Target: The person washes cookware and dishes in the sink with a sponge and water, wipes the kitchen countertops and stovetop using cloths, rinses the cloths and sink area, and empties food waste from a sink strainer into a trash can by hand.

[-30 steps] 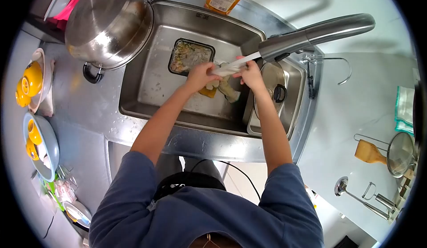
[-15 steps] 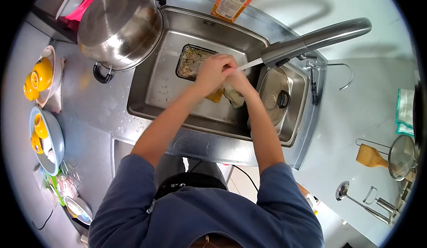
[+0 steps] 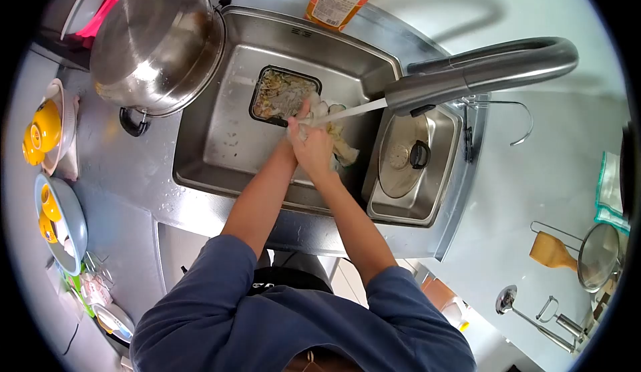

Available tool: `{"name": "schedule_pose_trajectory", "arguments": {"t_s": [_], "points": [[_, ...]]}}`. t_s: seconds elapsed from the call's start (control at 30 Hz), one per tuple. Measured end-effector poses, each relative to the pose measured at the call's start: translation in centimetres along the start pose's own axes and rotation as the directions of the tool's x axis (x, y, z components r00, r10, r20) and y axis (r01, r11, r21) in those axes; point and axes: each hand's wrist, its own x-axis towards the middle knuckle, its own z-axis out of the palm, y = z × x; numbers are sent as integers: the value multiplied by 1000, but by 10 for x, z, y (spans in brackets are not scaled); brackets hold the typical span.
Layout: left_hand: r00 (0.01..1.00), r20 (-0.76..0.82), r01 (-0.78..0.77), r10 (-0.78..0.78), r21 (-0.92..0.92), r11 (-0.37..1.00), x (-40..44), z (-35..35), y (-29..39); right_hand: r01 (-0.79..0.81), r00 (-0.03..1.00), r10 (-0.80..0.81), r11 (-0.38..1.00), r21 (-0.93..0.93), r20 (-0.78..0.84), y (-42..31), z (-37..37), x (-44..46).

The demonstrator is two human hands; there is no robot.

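Observation:
My left hand [image 3: 302, 113] and my right hand [image 3: 314, 146] are pressed together over the sink [image 3: 230, 145], closed on a wet, whitish dishcloth [image 3: 344, 148]. The right hand lies over the left and hides most of its fingers. Loose folds of the cloth spread to the right of the hands, with a yellowish part showing. From the steel faucet [image 3: 427, 95] a stream of water runs onto the hands and cloth. Just beyond them, a black-rimmed drain strainer [image 3: 284, 91] holds food scraps.
An overturned steel pot [image 3: 150, 45] rests at the sink's left edge. Behind the sink stands an orange soap bottle [image 3: 336, 1]. A glass lid [image 3: 400, 155] sits in the small right basin. Yellow bowls [image 3: 47, 125] are at far left; a wooden spatula [image 3: 553, 250] is at right.
My hands have moved left and toward me, the right now crossing over the left. The cloth has shifted with them and spread out. The camera view has shifted slightly.

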Motion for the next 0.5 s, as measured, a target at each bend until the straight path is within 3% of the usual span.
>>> {"name": "schedule_pose_trajectory", "arguments": {"t_s": [0.07, 0.13, 0.23, 0.3, 0.37, 0.43, 0.5], "points": [[958, -284, -7, 31, 85, 996, -19, 21, -5, -44, 997, 49, 997, -70, 67, 13, 13, 16], [841, -536, 11, 82, 168, 986, -27, 34, -8, -78, 987, 96, 986, -144, 127, 22, 16, 36], [900, -414, -40, 135, 231, 972, 12, -34, -20, -125, 986, 148, 962, -244, 77, 37, 14, 66], [850, -482, -56, 212, 318, 947, -1, -25, -24, -77, 973, 119, 975, -207, 198, 49, 8, 79], [800, -525, -68, 292, 404, 912, -20, 9, -17, -31, 987, 59, 982, -184, 152, 49, -10, 77], [879, -473, 111, 51, 308, 945, -52, 65, -1, 26, 994, -8, 986, -164, 108, 47, -22, 69], [910, -413, 64, 41, 237, 969, -64, 105, -3, 395, 912, -397, 918, 47, 97, 53, -33, 54]]}}
